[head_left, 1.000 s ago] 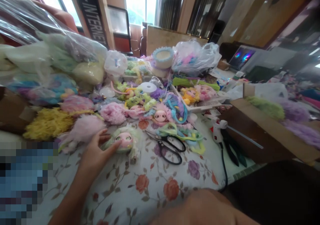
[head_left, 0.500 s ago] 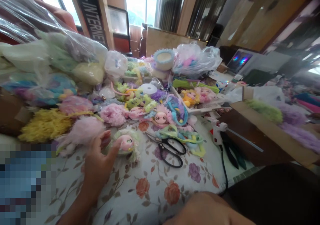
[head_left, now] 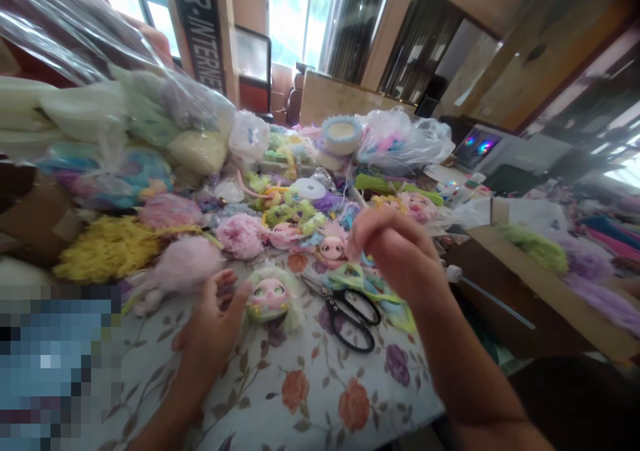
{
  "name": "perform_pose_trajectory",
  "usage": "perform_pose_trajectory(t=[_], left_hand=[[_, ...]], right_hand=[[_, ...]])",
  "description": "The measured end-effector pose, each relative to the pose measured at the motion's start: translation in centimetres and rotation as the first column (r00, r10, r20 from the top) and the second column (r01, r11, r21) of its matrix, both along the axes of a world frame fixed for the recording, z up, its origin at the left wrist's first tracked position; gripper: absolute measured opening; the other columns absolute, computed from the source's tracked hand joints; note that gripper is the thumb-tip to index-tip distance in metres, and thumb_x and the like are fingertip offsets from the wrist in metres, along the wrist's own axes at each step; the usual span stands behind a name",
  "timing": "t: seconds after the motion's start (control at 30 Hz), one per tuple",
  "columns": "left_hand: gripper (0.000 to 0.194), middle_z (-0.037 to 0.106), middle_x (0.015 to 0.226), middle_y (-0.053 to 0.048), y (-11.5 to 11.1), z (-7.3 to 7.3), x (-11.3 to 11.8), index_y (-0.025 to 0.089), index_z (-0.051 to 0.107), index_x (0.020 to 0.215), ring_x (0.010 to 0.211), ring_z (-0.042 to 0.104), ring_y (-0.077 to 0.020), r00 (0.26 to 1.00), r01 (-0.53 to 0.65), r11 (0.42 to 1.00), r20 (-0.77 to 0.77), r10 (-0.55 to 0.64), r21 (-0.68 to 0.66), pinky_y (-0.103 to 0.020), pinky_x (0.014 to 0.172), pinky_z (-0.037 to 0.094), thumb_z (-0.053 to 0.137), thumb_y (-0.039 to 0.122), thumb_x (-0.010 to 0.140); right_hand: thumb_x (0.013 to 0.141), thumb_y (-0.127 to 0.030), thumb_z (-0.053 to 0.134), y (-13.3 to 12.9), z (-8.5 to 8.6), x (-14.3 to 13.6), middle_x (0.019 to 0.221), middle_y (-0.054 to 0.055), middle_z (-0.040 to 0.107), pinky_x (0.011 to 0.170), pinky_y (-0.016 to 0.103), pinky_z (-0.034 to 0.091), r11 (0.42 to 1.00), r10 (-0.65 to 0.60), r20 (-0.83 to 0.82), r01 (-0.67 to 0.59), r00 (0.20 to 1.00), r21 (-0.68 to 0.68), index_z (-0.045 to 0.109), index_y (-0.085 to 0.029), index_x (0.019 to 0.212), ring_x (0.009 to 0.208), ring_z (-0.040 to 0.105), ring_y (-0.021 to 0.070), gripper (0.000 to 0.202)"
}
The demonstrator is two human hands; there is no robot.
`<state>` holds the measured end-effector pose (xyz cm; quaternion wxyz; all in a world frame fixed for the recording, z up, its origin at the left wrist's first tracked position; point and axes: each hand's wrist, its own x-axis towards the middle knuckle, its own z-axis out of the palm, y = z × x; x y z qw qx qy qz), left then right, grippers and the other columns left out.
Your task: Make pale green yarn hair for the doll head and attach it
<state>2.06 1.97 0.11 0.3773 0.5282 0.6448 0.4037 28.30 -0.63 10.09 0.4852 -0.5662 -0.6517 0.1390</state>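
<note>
A doll head (head_left: 270, 293) with pale green hair and green eyes lies face up on the floral cloth (head_left: 320, 404). My left hand (head_left: 215, 317) rests just left of it, fingers apart, thumb at its edge. My right hand (head_left: 395, 244) is raised over the right part of the pile, its fingers bent down; what they hold, if anything, is hidden. Partly behind that hand is a second doll head (head_left: 333, 247) with a pink face. Black-handled scissors (head_left: 355, 321) lie between my hands, beside pale green and blue ribbons (head_left: 345, 277).
Pink fluff (head_left: 187, 264) and yellow ruffled material (head_left: 105, 247) are piled at the left. Stuffed plastic bags (head_left: 405, 137) stand behind. An open cardboard box (head_left: 530, 297) is at the right, with a glue gun (head_left: 454, 273) partly hidden behind my right arm.
My right hand has risen from the bottom edge to above the pile. The green-haired head now faces more upright beside my left hand. The whole view has shifted slightly.
</note>
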Motion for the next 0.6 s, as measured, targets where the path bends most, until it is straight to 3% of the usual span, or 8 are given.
perform_pose_trajectory(t=[0.13,0.23,0.33,0.43,0.6], left_hand=[[0.060,0.059,0.127,-0.014,-0.2,0.0,0.3,0.022,0.048,0.126,0.104,0.066,-0.0300,0.998,0.060,0.998,0.036,-0.059,-0.011,-0.043,0.087,0.053,0.051,0.062,0.082],[0.059,0.059,0.126,-0.014,-0.5,0.4,0.7,0.019,0.048,0.126,0.104,0.066,-0.0291,0.993,0.089,0.996,0.079,-0.087,-0.022,-0.040,0.084,0.053,0.049,0.060,0.083],[0.058,0.059,0.127,-0.016,-0.6,0.7,0.9,0.017,0.048,0.125,0.106,0.066,-0.0287,0.991,0.094,0.996,0.101,-0.093,-0.004,-0.038,0.083,0.055,0.049,0.059,0.083],[0.058,0.058,0.127,-0.016,-0.6,0.6,1.0,0.017,0.048,0.125,0.108,0.065,-0.0284,0.991,0.086,0.996,0.104,-0.090,0.036,-0.038,0.083,0.055,0.050,0.058,0.084],[0.056,0.058,0.126,-0.015,-0.4,0.3,0.9,0.018,0.048,0.124,0.109,0.064,-0.0290,0.994,0.068,0.996,0.078,-0.072,0.050,-0.039,0.082,0.056,0.049,0.057,0.085]], right_hand=[[0.084,-0.028,0.057,10.0,2.9,7.1,0.094,0.008,0.071,0.072,0.033,0.054,0.955,-0.287,0.291,0.297,0.913,0.013,0.067,-0.016,0.107,0.079,0.068,0.0200,0.027],[0.079,-0.014,0.052,14.4,4.1,11.8,0.109,0.018,0.068,0.089,0.043,0.050,0.905,-0.407,0.369,0.425,0.836,0.035,0.065,-0.009,0.111,0.103,0.063,0.0291,0.035],[0.076,-0.007,0.048,16.0,4.2,14.7,0.124,0.028,0.059,0.102,0.049,0.039,0.835,-0.517,0.438,0.546,0.735,0.069,0.059,-0.001,0.119,0.121,0.052,0.0352,0.045],[0.077,-0.006,0.046,16.9,3.8,16.1,0.131,0.031,0.051,0.101,0.048,0.038,0.778,-0.578,0.488,0.622,0.654,0.088,0.052,0.002,0.128,0.122,0.049,0.0356,0.052],[0.076,-0.012,0.057,18.8,3.3,17.3,0.122,0.032,0.055,0.092,0.046,0.042,0.757,-0.568,0.566,0.649,0.598,0.073,0.058,0.000,0.122,0.114,0.053,0.0382,0.048]])
